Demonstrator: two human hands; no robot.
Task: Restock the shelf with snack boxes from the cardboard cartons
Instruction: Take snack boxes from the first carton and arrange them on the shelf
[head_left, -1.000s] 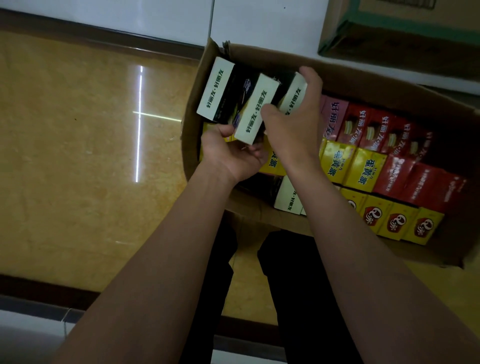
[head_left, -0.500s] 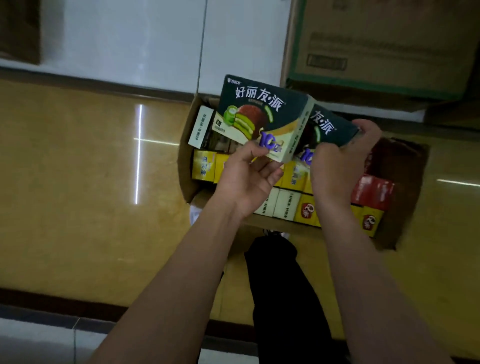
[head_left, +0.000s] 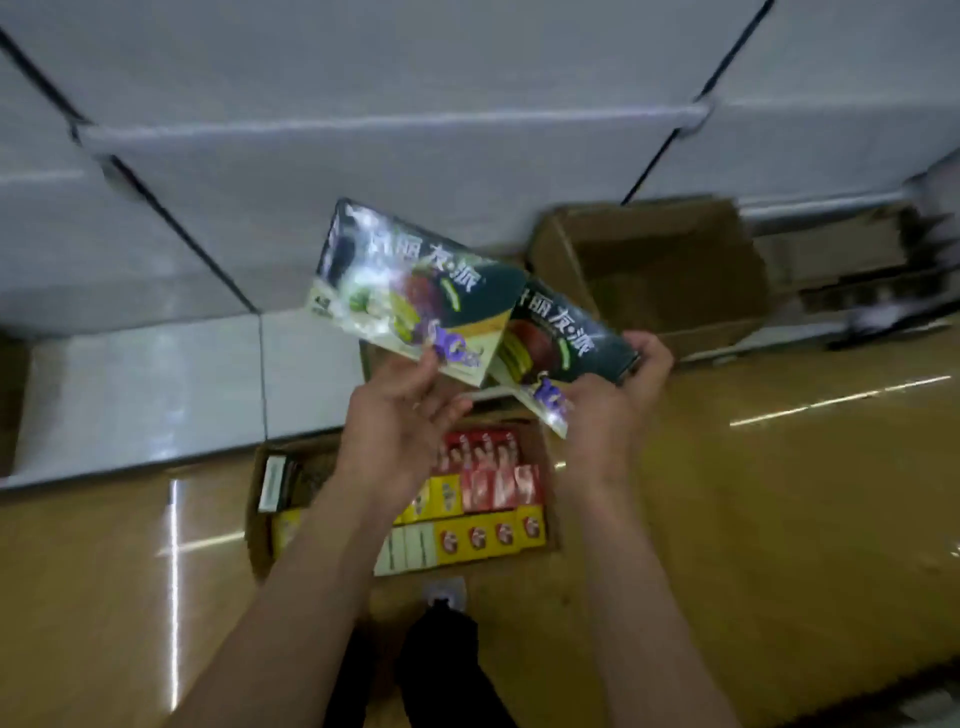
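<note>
White shelf (head_left: 363, 156) fills the upper frame; left hand (head_left: 400, 410) and right hand (head_left: 613, 410) each grasp a dark snack box (head_left: 415, 291), raised from the carton (head_left: 254, 519), seemingly for shelving.

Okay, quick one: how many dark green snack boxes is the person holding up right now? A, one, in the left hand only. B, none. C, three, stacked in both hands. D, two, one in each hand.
D: the left hand holds one dark green box and the right hand grips a second dark green box, both raised above the open carton.
</note>
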